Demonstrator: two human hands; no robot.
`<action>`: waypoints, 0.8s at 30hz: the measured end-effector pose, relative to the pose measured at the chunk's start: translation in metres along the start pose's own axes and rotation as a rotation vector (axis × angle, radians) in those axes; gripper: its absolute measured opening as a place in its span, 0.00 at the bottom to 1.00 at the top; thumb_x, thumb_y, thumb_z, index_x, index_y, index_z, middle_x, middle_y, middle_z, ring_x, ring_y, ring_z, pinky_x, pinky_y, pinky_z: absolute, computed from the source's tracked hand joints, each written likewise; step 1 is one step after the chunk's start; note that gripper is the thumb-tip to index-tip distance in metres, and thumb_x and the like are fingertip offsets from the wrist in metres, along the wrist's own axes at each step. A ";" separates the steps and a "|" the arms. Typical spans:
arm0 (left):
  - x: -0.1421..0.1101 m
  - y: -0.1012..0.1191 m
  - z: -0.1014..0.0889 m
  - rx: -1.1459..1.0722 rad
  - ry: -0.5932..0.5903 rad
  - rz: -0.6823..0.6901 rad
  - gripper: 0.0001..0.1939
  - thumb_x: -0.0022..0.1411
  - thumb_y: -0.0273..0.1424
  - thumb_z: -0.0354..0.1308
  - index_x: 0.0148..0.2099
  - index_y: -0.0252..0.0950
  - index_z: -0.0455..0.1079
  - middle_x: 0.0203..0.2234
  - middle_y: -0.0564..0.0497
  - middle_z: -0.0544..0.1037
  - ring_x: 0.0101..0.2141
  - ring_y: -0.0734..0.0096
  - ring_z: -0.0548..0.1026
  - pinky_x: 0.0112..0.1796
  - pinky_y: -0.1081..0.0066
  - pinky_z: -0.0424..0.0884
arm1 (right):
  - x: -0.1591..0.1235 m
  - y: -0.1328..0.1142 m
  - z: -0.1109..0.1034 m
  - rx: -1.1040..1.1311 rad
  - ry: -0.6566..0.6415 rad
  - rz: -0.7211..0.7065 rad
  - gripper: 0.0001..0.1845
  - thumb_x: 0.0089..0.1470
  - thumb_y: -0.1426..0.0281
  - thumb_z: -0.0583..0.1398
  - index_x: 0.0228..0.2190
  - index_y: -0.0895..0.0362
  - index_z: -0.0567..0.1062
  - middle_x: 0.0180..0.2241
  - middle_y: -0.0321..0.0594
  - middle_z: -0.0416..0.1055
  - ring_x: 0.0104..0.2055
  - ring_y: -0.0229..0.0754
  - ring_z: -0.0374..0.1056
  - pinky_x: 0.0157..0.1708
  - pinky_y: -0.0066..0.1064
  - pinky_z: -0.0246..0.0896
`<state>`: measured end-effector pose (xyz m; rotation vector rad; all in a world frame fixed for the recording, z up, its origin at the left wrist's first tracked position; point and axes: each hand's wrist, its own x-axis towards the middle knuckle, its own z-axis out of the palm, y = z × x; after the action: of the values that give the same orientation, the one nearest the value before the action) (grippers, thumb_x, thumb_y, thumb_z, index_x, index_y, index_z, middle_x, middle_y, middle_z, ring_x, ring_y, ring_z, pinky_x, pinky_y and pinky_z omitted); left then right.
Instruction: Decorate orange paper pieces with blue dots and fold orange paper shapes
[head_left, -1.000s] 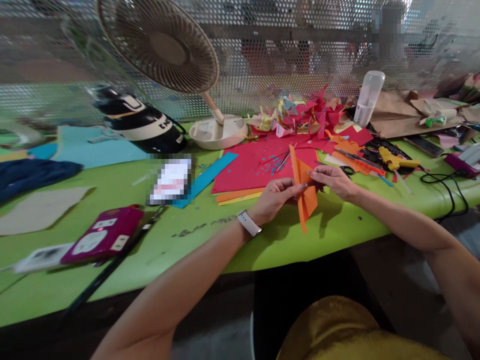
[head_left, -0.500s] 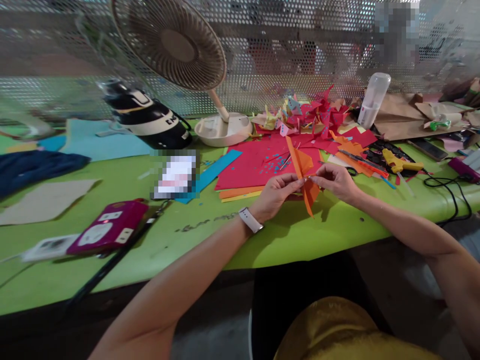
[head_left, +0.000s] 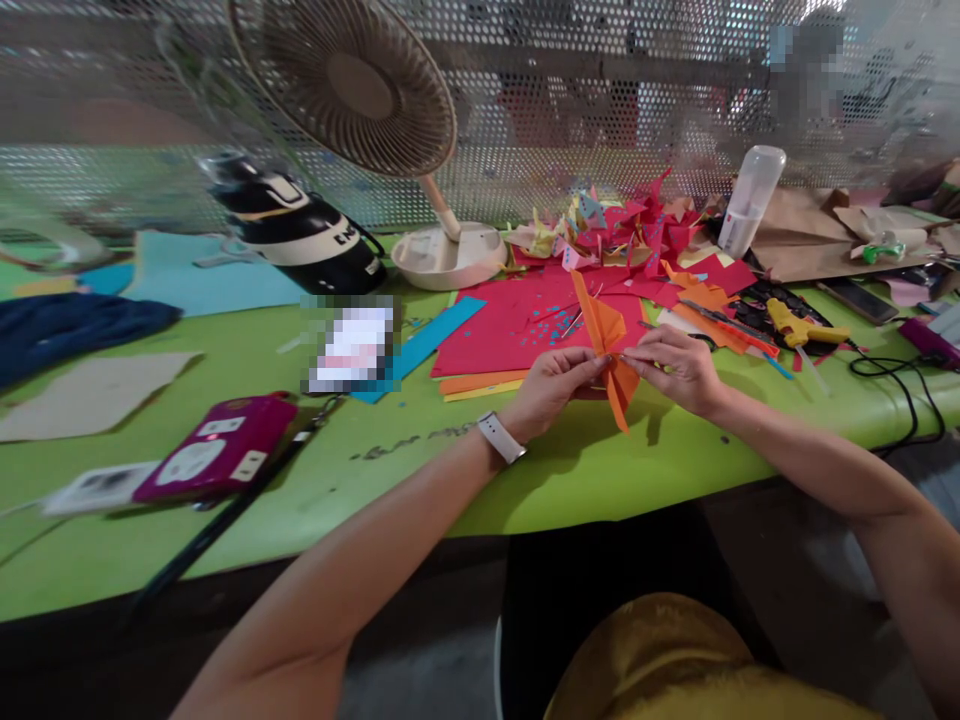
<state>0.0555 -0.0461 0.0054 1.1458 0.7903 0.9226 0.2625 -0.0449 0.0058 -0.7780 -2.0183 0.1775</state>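
Note:
A folded orange paper (head_left: 600, 318), with flared flaps above and below a narrow middle, is held just over the green tabletop (head_left: 551, 500). My left hand (head_left: 551, 393), wearing a pale wristband (head_left: 501, 438), is closed and pinches the paper's middle from the left. From the right, my right hand (head_left: 679, 368) is closed too, thumb and finger pinching at the same narrow middle; any small thing between those fingertips is too tiny to make out. Behind the paper lie red sheets (head_left: 487, 340) strewn with small blue bits.
Folded paper pieces (head_left: 652, 225) are heaped at the back near a fan (head_left: 450, 262). A yellow glue gun (head_left: 799, 325) and orange cutter (head_left: 739, 330) lie right. Left are a tilted black bottle (head_left: 307, 230), a phone (head_left: 352, 345) and a purple box (head_left: 217, 447).
My right hand's fingers have shifted slightly and turned at the paper's middle. My left hand keeps its hold, and the orange paper has barely moved.

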 end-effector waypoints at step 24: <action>0.000 0.000 -0.001 0.104 0.054 0.010 0.16 0.48 0.41 0.70 0.26 0.34 0.71 0.21 0.54 0.75 0.23 0.75 0.73 0.31 0.71 0.76 | -0.002 0.007 -0.010 -0.233 -0.304 -0.239 0.14 0.66 0.68 0.54 0.42 0.52 0.80 0.40 0.42 0.78 0.37 0.38 0.73 0.32 0.29 0.67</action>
<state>0.0549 -0.0455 0.0048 1.2205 0.8861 0.9331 0.2749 -0.0424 0.0065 -0.6754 -2.4329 -0.0848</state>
